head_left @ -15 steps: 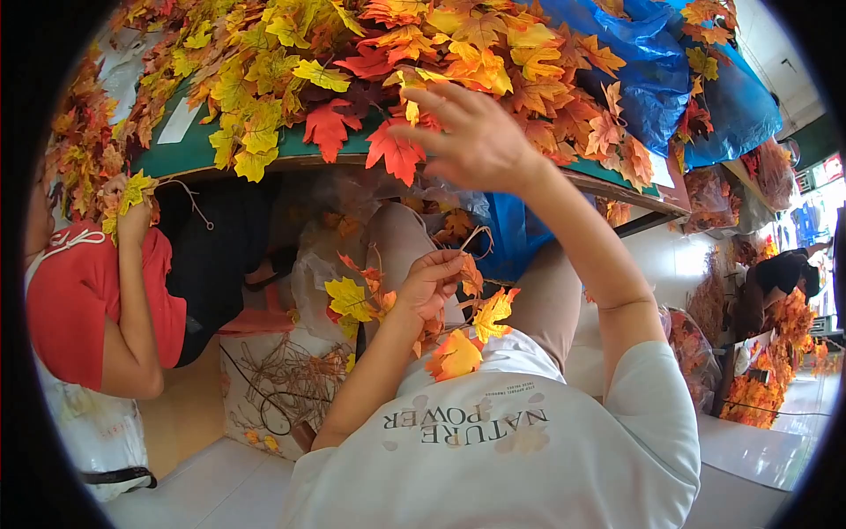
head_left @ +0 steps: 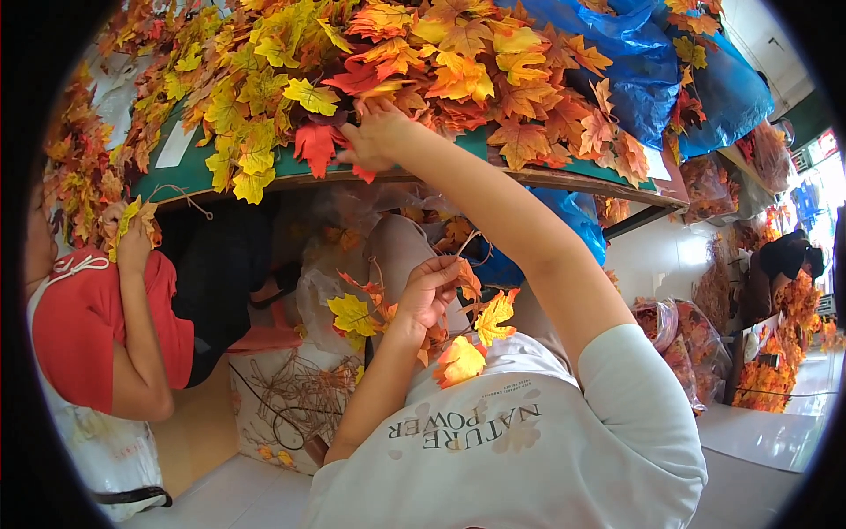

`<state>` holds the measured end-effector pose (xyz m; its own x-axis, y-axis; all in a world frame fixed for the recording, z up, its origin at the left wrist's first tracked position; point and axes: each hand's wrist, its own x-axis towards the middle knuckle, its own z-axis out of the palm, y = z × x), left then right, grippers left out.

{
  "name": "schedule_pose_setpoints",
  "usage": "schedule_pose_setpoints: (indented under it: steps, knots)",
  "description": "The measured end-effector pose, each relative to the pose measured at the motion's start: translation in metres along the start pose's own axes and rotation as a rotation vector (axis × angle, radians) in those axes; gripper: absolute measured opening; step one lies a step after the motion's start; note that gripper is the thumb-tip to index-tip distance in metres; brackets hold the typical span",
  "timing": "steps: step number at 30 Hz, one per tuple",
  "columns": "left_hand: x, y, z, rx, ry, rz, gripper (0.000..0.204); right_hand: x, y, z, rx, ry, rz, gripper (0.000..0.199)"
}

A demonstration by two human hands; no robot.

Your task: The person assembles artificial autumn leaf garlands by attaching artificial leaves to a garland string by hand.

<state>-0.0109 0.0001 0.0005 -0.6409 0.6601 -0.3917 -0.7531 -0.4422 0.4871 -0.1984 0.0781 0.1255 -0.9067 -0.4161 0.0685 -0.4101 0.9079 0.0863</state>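
My left hand (head_left: 429, 291) is closed in a pinch over my lap, gripping the thin stem of an artificial maple-leaf garland (head_left: 462, 361). Yellow and orange leaves hang from that garland on both sides of the hand, and its bare stem end loops up past the fingertips. My right hand (head_left: 381, 137) is stretched out over the table's near edge, fingers apart, at the red maple leaves (head_left: 315, 148). Its fingertips reach the red and orange leaves in the heap, and whether they pinch one is unclear.
Piles of yellow leaves (head_left: 256, 106) and orange leaves (head_left: 529, 88) cover the green table (head_left: 476, 145). Blue plastic bags (head_left: 648, 84) stand at its right. A co-worker in a red top (head_left: 88, 326) handles leaves at left. Beside my legs sits a box of brown stems (head_left: 286, 392).
My right hand has moved left and down from above the orange leaves to the red ones at the table edge. My left hand keeps its hold on the garland.
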Motion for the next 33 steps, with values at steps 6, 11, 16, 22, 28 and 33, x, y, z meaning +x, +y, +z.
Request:
schedule_pose_setpoints:
  steps: [6, 11, 16, 22, 28, 33]
  knots:
    - [0.001, -0.006, 0.007, 0.037, -0.059, -0.010, 0.013, 0.050, 0.039, 0.035, 0.228, 0.109, 0.051, 0.049]
    - [-0.003, -0.014, 0.002, 0.025, -0.057, -0.033, 0.013, 0.064, 0.035, 0.013, 0.321, -0.083, 0.077, 0.041]
    - [-0.002, -0.016, 0.000, 0.025, 0.002, -0.036, 0.012, 0.036, 0.030, -0.005, 0.082, 0.115, -0.051, 0.046]
    - [0.000, -0.015, 0.007, 0.048, 0.014, -0.037, 0.014, 0.010, 0.012, -0.020, -0.091, -0.079, 0.069, 0.059]
    - [-0.002, -0.015, 0.005, 0.033, 0.045, -0.035, 0.015, -0.005, 0.021, -0.041, 0.085, -0.120, -0.008, 0.031]
    - [-0.002, -0.012, 0.007, 0.035, -0.025, -0.028, 0.015, -0.038, 0.100, -0.039, 0.440, 0.533, 0.071, 0.022]
